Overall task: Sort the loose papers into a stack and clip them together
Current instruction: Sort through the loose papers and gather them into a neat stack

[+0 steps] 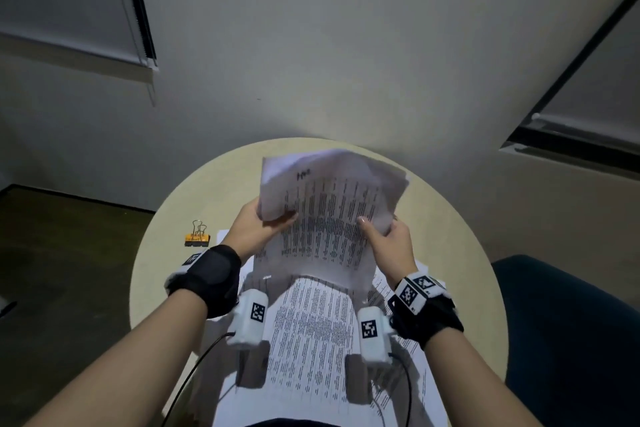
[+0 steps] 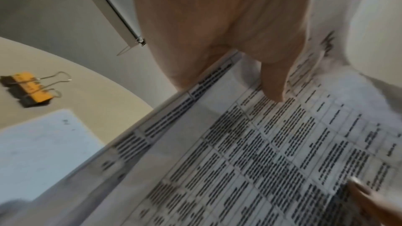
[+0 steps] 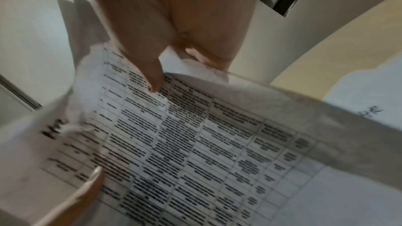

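Two bare arms at bottom of head view, each w/ a black wrist strap (image 1: 207, 279) and a white camera box (image 1: 250, 321) w/ black-and-white square marks. Left hand (image 1: 254, 229) up over the round table (image 1: 162, 218), thumb curled on top of the held papers (image 1: 325, 215), other fingers hidden behind. Right hand (image 1: 389, 246) gripping the other side of same papers, thumb pressed on the printed side, fingers tucked behind. Both hands grasping the bunch, neither loose. Held papers lifted off table, tilted up & away, top edges bent and not lined up, several sheets showing at the top right corner. Lots of small black print in rows & boxes on the front sheet, plus a small hand-written mark near the top. Left wrist view: left thumb (image 2: 273, 83) flat on the print, sheet edges stacked below it, blurry. Right wrist view: right thumb (image 3: 152, 75) on the print too, crumpled paper edge by the fingers. More papers (image 1: 311, 340) lying flat on the table under the arms, spread out, corners poking out left & right, not in a neat pile. Clip (image 1: 197, 236) on the table to the left, orange w/ black sides, wire handles up, apart from all papers, near table edge. Dark blue chair (image 1: 571, 322) at right. Grey wall behind, window blinds (image 1: 69, 3) top left & right side. Dim room, dark floor at left.
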The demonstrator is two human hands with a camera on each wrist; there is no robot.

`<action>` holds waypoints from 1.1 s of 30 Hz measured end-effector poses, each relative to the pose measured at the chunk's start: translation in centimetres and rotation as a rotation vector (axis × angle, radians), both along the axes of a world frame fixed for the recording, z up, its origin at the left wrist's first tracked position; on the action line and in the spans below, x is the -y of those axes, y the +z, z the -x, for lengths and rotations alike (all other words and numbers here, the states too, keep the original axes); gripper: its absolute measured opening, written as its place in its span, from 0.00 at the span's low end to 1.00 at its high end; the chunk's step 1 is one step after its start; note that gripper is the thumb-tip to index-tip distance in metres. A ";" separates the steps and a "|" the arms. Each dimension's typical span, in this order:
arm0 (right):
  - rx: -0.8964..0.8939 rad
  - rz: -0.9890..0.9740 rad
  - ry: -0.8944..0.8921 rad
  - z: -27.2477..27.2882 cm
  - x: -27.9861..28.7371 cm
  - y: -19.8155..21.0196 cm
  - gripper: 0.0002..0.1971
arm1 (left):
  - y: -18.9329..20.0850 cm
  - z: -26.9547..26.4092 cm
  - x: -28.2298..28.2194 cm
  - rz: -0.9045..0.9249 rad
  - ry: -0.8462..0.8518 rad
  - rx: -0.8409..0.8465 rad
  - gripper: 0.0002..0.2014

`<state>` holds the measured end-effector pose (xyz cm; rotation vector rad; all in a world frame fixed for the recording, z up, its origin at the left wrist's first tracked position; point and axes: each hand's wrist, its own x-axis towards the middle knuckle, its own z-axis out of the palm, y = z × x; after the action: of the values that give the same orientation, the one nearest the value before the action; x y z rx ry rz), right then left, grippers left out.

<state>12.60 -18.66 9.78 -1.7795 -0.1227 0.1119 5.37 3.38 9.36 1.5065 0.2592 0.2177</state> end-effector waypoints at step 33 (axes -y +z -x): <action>-0.155 -0.007 -0.139 4.0 3.1 -5.3 0.07 | -6.3 3.4 1.2 -0.214 0.014 -0.256 0.09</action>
<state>8.59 -21.80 4.45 -1.7596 0.1126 0.1485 1.97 2.18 3.09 1.7466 0.4632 0.0637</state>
